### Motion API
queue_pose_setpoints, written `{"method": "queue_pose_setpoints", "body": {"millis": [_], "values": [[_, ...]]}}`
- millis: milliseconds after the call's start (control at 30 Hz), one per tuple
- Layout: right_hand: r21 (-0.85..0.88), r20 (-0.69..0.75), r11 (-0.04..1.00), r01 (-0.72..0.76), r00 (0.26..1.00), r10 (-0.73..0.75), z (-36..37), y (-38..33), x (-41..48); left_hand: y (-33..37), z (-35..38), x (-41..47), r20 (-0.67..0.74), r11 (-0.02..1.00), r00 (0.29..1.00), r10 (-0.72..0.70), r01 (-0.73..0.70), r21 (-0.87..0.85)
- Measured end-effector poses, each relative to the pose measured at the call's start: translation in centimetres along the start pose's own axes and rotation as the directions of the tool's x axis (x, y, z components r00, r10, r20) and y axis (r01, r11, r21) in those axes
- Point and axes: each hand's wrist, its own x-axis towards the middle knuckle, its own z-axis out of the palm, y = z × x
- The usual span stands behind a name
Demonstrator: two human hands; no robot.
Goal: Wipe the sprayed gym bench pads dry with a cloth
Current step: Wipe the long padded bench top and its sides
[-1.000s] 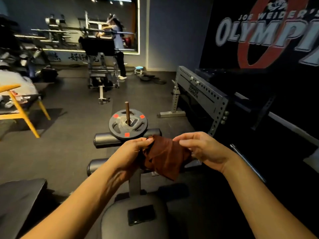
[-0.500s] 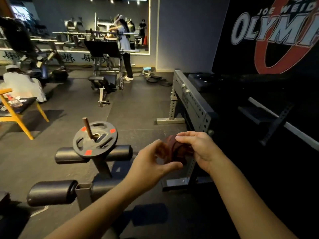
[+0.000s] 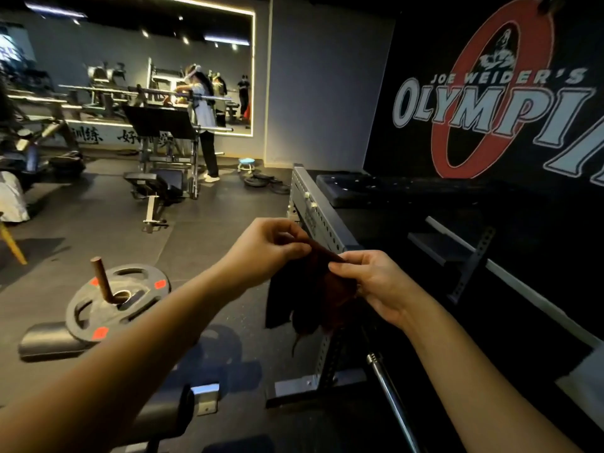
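Both hands are holding the cloth (image 3: pixel 313 289) in mid-air, clear of any pad. Left hand (image 3: pixel 271 253) fingers are pinching its top edge; right hand (image 3: pixel 376 282) fingers are pinching the same edge just beside. Cloth is hanging crumpled below them, in front of the rack (image 3: pixel 307 204). Plate (image 3: pixel 114 302) is sitting on a peg, lower left, touching a roller pad (image 3: pixel 52 343).

1. Dim overall. The brightest source is the LED strip (image 3: pixel 253 76) framing the mirror at 11 o'clock, with small ceiling spots (image 3: pixel 185 40) beside it.
2. From 2 to 5 o'clock it's near black; only the mural (image 3: pixel 490 106) paint reads.
3. Left hand (image 3: pixel 264 253) and right hand (image 3: pixel 376 286) are lit warm, with a soft shadow on the floor (image 3: pixel 212 223) at 6 o'clock.
4. Cloth (image 3: pixel 313 289) is underexposed, folds lost.
5. Wide-angle bend at the edges, slight softness throughout.
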Motion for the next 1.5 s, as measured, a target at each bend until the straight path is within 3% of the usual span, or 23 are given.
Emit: {"method": "queue_pose_setpoints", "body": {"millis": [167, 300, 400, 467, 500, 600, 700, 767, 867, 1033, 1200, 1500], "values": [[-0.052, 0.094, 0.998, -0.037, 0.995, 0.042, -4.5, -1.8, 2.5, 0.1, -0.7, 6.6, 0.025, 0.999, 0.999, -0.04, 0.041, -0.008], [-0.097, 0.12, 0.994, -0.045, 0.991, 0.057, -7.6, -3.0, 7.5, -2.7, 1.1, 13.0, -0.007, 0.982, 0.994, -0.107, 0.104, -0.159], [-0.076, 0.055, 0.997, -0.03, 0.998, 0.034, -10.0, -2.6, 12.0, -6.1, 3.4, 17.3, -0.199, 0.974, 0.97, -0.137, 0.095, -0.206], [-0.063, 0.014, 0.998, -0.027, 1.0, 0.028, -11.9, -2.0, 14.7, -8.3, 5.0, 19.2, -0.371, 0.978, 0.913, -0.17, 0.11, -0.178], [-0.069, -0.014, 0.997, -0.024, 1.0, 0.023, -13.1, -1.5, 16.0, -9.3, 5.8, 20.0, -0.387, 0.97, 0.898, -0.21, 0.14, -0.2], [-0.045, -0.085, 0.999, -0.023, 0.996, 0.019, -16.8, -0.4, 19.0, -10.6, 8.4, 23.0, -0.116, 0.89, 0.903, -0.413, 0.374, -0.262], [0.143, -0.121, 0.989, -0.028, 0.992, 0.045, -20.2, 0.4, 20.9, -11.5, 11.0, 26.8, 0.162, 0.748, 0.824, -0.543, 0.562, -0.352], [0.231, -0.132, 0.972, -0.036, 0.989, 0.068, -22.4, 0.9, 21.9, -11.5, 12.7, 29.3, 0.233, 0.668, 0.819, -0.523, 0.565, -0.484], [0.25, -0.15, 0.967, -0.052, 0.984, 0.091, -25.9, 2.1, 23.4, -10.5, 15.0, 32.3, 0.213, 0.617, 0.847, -0.488, 0.507, -0.602], [0.223, -0.124, 0.974, -0.034, 0.99, 0.063, -33.3, 4.1, 25.2, -9.1, 20.1, 36.6, 0.036, 0.667, 0.877, -0.479, 0.39, -0.635], [-0.082, -0.123, 0.992, 0.096, 0.987, -0.106, -42.9, 6.7, 27.4, -6.3, 26.9, 40.5, -0.158, 0.813, 0.901, -0.404, 0.275, -0.513], [-0.035, 0.135, 0.983, 0.181, 0.975, -0.175, -57.3, 6.6, 31.1, -0.4, 37.3, 49.6, -0.338, 0.923, 0.859, -0.384, 0.348, -0.164]]}}
